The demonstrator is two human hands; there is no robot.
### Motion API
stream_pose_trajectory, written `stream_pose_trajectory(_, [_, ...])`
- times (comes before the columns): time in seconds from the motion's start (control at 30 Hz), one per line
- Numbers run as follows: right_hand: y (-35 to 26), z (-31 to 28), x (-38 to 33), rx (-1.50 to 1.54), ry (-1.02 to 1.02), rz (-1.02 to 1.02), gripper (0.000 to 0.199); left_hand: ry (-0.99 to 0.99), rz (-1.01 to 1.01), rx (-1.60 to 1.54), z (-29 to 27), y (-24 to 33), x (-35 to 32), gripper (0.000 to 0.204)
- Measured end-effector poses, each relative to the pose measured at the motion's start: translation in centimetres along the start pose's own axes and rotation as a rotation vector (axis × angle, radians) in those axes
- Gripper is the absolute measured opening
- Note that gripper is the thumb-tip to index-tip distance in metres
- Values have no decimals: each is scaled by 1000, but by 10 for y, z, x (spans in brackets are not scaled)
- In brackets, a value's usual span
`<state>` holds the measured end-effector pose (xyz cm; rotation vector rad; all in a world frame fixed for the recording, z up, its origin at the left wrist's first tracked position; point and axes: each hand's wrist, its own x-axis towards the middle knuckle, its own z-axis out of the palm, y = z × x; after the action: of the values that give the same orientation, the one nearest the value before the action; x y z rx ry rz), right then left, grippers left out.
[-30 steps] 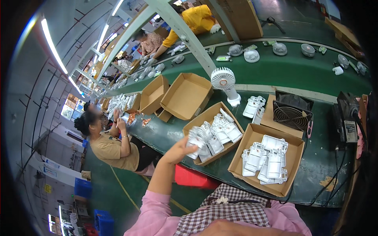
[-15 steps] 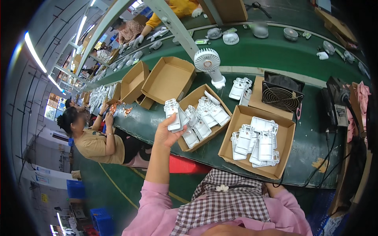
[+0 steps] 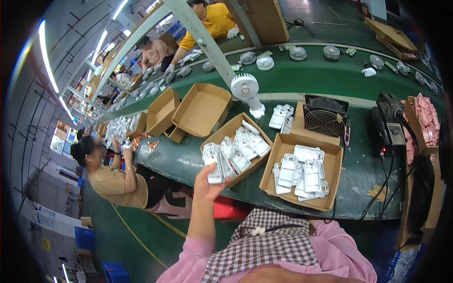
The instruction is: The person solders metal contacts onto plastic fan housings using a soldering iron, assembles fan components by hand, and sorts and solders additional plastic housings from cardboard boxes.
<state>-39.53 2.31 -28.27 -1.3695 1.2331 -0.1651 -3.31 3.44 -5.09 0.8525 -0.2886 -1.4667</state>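
The left grip (image 3: 207, 185) is pinched around white plastic casings (image 3: 214, 165), which stick out just beyond its thumb and fingers, by the left end of a cardboard box (image 3: 250, 170). More white pieces (image 3: 252, 143) lie inside, right of the grip. Farther right on the worktop (image 3: 361, 181) sits a second box (image 3: 336, 179). The right grip is hidden; I cannot tell its state.
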Motion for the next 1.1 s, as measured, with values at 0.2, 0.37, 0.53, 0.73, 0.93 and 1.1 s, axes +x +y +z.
stream_pose_trajectory(0.2, [-4,3,38,-17,29,4,40,-32,22,48,-1,-2,-14,55])
stream_pose_trajectory(0.37, [-8,2,44,-24,36,7,40,-97,14,6,0,-8,-9,55])
stream_pose_trajectory(0.53, [-11,3,50,-28,35,8,40,-125,10,30,-3,-9,-10,55])
stream_pose_trajectory(0.73, [-11,-1,50,-32,40,11,40,-102,88,69,1,-10,-15,53])
stream_pose_trajectory(0.93, [-9,0,48,-52,40,22,40,78,384,457,7,-40,-18,49])
stream_pose_trajectory(1.1, [-4,2,42,-58,37,36,40,120,416,498,-1,-57,-12,48])
